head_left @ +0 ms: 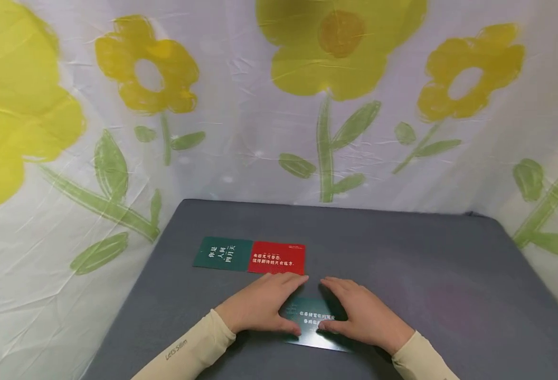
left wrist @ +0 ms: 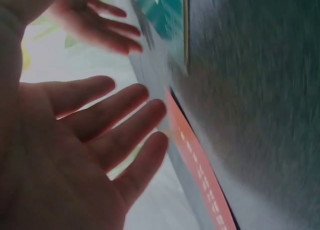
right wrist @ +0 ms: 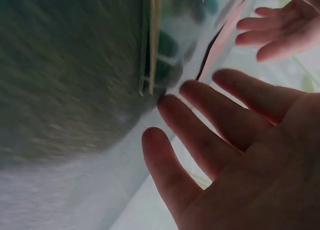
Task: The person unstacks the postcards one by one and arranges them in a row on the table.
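Observation:
A glossy teal card (head_left: 314,316) with white Chinese lettering lies between the two hands, light glaring off its near edge. My left hand (head_left: 264,303) is at its left side, and my right hand (head_left: 365,315) overlaps its right end in the head view. Both hands have their fingers spread and relaxed, gripping nothing; the left wrist view shows the left palm (left wrist: 60,155) bare. Seen from the right wrist, the teal card's edge (right wrist: 151,45) shows two thin layers. Just beyond the left fingertips is a red card (head_left: 276,257) with white lettering.
Left of the red card, edge to edge with it, lies a dark green card (head_left: 223,254) with larger white characters. The cards are on a dark grey padded table (head_left: 393,253). A white curtain (head_left: 231,132) printed with yellow flowers stands around its back and sides.

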A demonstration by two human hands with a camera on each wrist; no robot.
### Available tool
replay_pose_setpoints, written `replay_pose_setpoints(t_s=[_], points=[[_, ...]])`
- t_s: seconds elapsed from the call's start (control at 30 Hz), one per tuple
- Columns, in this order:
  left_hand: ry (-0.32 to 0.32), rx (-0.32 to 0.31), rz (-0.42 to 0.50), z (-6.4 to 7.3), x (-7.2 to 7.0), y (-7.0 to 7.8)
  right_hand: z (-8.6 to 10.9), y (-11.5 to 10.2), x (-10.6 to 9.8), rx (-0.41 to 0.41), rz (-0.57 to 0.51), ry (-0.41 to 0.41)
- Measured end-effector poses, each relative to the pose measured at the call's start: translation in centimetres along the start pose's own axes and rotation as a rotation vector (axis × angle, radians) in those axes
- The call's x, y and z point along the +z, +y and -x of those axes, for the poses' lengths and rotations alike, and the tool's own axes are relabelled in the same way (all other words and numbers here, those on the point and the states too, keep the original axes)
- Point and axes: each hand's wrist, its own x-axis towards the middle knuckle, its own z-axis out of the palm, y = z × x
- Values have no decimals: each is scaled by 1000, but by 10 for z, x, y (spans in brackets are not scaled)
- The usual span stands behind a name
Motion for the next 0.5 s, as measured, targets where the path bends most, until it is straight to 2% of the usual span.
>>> replay_pose_setpoints(t_s=[0.23, 0.5], points=[[1, 14, -46, 9, 12, 5, 18, -5, 9, 1, 18, 42], [-1, 13, -23, 10, 20, 10, 27, -6, 12, -5, 32, 26]])
